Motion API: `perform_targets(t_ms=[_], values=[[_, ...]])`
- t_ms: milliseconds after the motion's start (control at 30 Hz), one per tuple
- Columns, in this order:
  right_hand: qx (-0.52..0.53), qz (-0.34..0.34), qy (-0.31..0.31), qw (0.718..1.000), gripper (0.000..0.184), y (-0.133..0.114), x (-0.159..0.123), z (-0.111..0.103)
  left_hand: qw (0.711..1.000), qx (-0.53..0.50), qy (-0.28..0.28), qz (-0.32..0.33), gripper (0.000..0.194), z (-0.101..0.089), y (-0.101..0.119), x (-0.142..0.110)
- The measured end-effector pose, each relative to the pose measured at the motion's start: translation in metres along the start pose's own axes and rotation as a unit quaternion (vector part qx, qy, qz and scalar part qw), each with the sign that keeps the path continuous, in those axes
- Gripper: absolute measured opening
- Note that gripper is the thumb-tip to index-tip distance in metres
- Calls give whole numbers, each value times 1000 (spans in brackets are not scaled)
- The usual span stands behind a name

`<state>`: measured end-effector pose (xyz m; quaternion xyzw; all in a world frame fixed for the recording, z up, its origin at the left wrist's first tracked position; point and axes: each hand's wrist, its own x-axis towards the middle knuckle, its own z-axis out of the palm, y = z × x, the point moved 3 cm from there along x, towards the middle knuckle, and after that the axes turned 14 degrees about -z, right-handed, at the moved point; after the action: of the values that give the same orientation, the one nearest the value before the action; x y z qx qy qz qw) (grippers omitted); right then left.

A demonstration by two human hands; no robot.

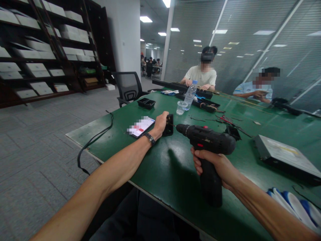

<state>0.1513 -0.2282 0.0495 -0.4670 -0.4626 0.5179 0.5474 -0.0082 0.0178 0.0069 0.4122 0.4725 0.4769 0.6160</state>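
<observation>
My right hand [213, 164] is wrapped round the grip of a black cordless drill [210, 137]. The drill lies level and points left, its thin bit toward a small black plastic box [170, 125]. My left hand [160, 124] grips that box and holds it on edge on the green table [147, 167], its open side facing the drill. The bit tip is at or just short of the box; I cannot tell whether it touches. A lit phone [141, 127] lies beside my left wrist.
Beyond my hands stand a plastic cup [181, 107] and a water bottle [191, 95]. A black tray [146, 103] sits at the far left edge, a metal-topped case [288, 157] at the right. Blue-white gloves [296, 207] lie near my right forearm. Two people sit across the table.
</observation>
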Motion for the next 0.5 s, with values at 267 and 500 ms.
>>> perform_targets(t_ms=[267, 500], values=[[-11, -4, -7, 1000, 44, 5, 3, -4, 1000, -11, -4, -18, 35, 1, 0, -2], [-16, -1, -3, 1000, 47, 5, 3, -3, 1000, -10, -4, -20, 34, 1, 2, -4]])
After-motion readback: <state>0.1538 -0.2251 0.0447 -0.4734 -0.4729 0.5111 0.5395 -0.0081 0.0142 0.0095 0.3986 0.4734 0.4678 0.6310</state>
